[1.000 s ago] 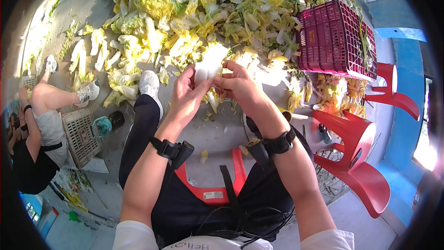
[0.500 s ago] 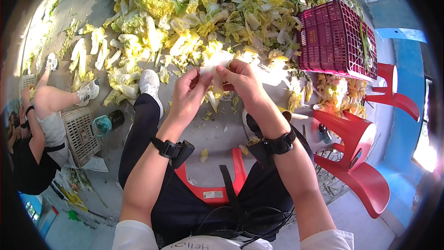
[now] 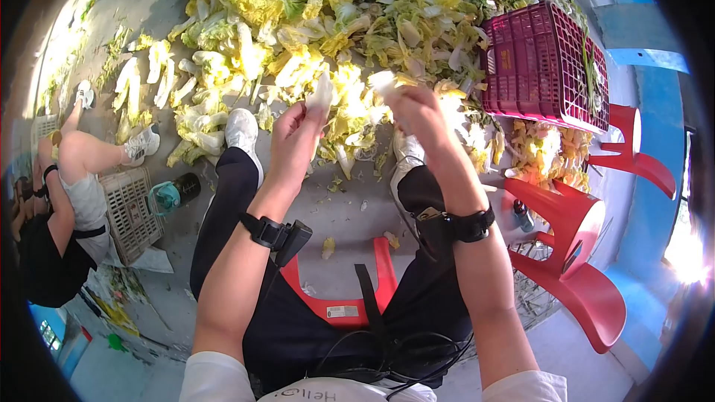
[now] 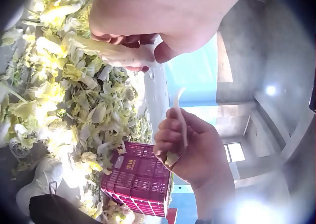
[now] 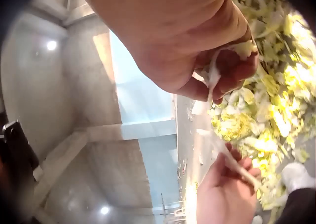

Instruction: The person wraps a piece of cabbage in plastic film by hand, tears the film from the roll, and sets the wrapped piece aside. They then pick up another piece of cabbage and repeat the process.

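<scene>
In the head view my left hand (image 3: 292, 141) pinches a pale piece of cabbage leaf (image 3: 322, 93) that points upward from its fingertips. My right hand (image 3: 424, 119), a short way to the right, has its fingers curled round a second white cabbage piece (image 3: 382, 82). Seen from the left wrist, the right-hand piece (image 4: 181, 122) is a thin curved strip, while the left-hand piece (image 4: 111, 51) looks broader. A gap separates the two pieces in the right wrist view. Yellow-green cabbage leaves (image 3: 283, 22) lie heaped on the floor beyond both hands.
A magenta plastic crate (image 3: 518, 63) stands right of the heap. Red plastic chairs (image 3: 566, 231) are at the right. On the left, another person (image 3: 56, 238) sits beside a beige crate (image 3: 134, 216). My shoe (image 3: 240, 130) rests near the leaves.
Earlier both hands were together on one white cabbage piece. They have since drawn apart, the right hand rightward, each with a separate piece.
</scene>
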### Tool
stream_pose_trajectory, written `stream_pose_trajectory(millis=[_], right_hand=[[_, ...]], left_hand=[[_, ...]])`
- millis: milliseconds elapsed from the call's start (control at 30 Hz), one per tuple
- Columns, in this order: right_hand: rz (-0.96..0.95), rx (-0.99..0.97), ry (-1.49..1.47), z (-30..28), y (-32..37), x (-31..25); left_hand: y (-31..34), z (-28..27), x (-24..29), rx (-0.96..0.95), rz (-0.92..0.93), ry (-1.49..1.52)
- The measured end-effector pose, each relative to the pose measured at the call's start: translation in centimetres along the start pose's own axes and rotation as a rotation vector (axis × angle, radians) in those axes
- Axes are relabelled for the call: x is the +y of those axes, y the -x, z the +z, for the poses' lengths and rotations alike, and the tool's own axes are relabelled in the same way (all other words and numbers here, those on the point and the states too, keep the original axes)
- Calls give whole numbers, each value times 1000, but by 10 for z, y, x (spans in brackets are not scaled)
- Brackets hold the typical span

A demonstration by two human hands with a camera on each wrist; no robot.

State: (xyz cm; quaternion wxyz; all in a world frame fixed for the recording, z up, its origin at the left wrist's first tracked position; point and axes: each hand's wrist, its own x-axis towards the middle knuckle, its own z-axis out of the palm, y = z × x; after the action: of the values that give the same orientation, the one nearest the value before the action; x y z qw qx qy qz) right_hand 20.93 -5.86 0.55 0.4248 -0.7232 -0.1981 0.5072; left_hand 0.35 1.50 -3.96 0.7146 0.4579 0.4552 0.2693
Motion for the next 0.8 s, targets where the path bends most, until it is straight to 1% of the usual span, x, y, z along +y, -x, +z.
stream_pose_trajectory(millis=[133,167,200,233,267,333,400,433,533,633,800], right_hand=[[-374,180,-642,8,-6,2],[-462,206,-634,4,-8,0],[-337,346,-759,7,-4,-5],[-268,327,-712,7,-7,1],[-201,311,-664,5,-12,10],[-26,74,-400,12,-6,11],[3,-155,-334,24,1,9],[-4,-222,-321,28,6,7],[9,-223,-366,32,16,-2],[-10,-224,-350,33,15,-3],[-75,-184,-333,33,14,0]], left_hand=[[2,6,4,-27,95,-165],[5,6,6,-36,125,-232],[8,7,8,-50,152,-299],[8,8,7,-34,165,-353],[9,11,8,-33,239,-390],[13,17,17,-32,388,-462],[16,20,25,-6,419,-515],[17,20,27,10,434,-541],[15,17,27,60,426,-518],[13,11,23,42,548,-606],[17,17,26,-35,521,-566]])
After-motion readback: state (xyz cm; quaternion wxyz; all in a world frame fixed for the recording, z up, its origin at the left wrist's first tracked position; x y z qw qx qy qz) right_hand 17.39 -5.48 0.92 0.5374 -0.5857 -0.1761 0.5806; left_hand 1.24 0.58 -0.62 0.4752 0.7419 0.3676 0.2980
